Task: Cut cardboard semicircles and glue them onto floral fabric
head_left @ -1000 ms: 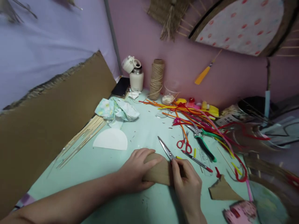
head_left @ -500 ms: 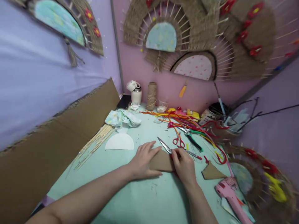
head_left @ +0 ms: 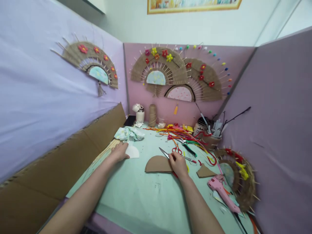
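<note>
My left hand [head_left: 120, 151] reaches out to the left, fingers spread and lying on or just over the left part of a white half-circle of paper [head_left: 133, 152]. My right hand [head_left: 179, 165] is closed around the pivot area of a pair of scissors [head_left: 164, 152], whose blades point up and left; a bit of red handle shows below the hand. Partly beneath the right hand lies a brown cardboard half-circle [head_left: 158, 164], its flat side toward me. A crumpled patterned cloth [head_left: 130, 133] and thin wooden sticks [head_left: 103, 152] are near the left hand.
Small red scissors [head_left: 177, 149], green-handled pruners [head_left: 189, 149] and bright pipe cleaners [head_left: 175, 131] lie beyond the right hand. On the right are a cardboard scrap [head_left: 204, 171] and a pink glue gun [head_left: 223, 193]. A cardboard wall [head_left: 73, 151] borders the left side.
My left hand has let go of the cardboard half-circle and moved left to the white half-circle. My right hand stays at the scissors. The view has tilted up.
</note>
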A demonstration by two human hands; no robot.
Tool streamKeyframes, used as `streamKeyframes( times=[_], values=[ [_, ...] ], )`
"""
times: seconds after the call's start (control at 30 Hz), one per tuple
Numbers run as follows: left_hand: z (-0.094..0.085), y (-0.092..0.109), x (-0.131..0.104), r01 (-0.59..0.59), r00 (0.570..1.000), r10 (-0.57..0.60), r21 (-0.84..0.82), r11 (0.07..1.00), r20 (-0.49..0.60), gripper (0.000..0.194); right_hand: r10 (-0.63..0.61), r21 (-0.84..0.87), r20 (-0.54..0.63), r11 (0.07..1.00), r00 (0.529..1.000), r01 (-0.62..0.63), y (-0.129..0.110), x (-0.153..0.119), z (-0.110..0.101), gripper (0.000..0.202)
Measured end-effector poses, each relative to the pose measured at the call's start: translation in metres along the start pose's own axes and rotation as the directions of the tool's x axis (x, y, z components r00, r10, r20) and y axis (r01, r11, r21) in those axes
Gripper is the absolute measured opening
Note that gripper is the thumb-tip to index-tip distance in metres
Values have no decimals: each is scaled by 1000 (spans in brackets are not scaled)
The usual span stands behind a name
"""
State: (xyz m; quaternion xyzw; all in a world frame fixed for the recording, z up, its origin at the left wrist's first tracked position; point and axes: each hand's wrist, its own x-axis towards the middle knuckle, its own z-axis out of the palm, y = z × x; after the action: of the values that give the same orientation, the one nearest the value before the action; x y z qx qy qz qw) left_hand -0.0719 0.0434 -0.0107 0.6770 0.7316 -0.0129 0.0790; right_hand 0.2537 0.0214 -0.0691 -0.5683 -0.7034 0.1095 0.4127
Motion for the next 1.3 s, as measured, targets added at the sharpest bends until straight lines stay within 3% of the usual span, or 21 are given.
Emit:
streamKeyframes(
  times=[0.2, 0.43, 0.6, 0.7, 0.83, 0.97, 1.1, 1.2, 1.3],
  values=[
    [-4, 1, 4, 15, 995, -21, -62, 998, -102, 74, -8, 24, -29, 1000, 1000, 9, -2, 2, 0, 29],
    [-12, -8, -2, -67, 974, 4, -272, 960, -227, 16, 24, 72, -62, 997, 998, -20, -2, 4, -1, 29],
    [-35, -6, 6, -97, 931, -74, -437, 894, -358, 25, 56, 86, -52, 995, 997, -51, -1, 5, -2, 29],
    [-54, 2, 28, -89, 886, -159, -497, 863, -436, 30, 65, 87, -37, 994, 997, -62, 0, 6, -1, 29],
    [-76, 26, 79, -66, 849, -224, -516, 854, -479, 25, 67, 84, -23, 994, 997, -65, 2, 5, 2, 28],
    [-86, 61, 143, -53, 849, -229, -509, 859, -476, 23, 80, 84, -8, 993, 997, -79, 4, 5, 5, 28],
    [-87, 93, 197, -103, 890, -138, -487, 867, -434, 30, 85, 90, 14, 992, 996, -86, 5, 4, 4, 29],
    [-84, 98, 215, -164, 917, -35, -456, 875, -397, 39, 117, 93, 25, 989, 993, -119, 5, 3, 1, 30],
    [-83, 78, 206, -246, 929, 89, -419, 874, -360, 28, 137, 89, 58, 986, 989, -141, 4, 3, -2, 31]
  ],
)
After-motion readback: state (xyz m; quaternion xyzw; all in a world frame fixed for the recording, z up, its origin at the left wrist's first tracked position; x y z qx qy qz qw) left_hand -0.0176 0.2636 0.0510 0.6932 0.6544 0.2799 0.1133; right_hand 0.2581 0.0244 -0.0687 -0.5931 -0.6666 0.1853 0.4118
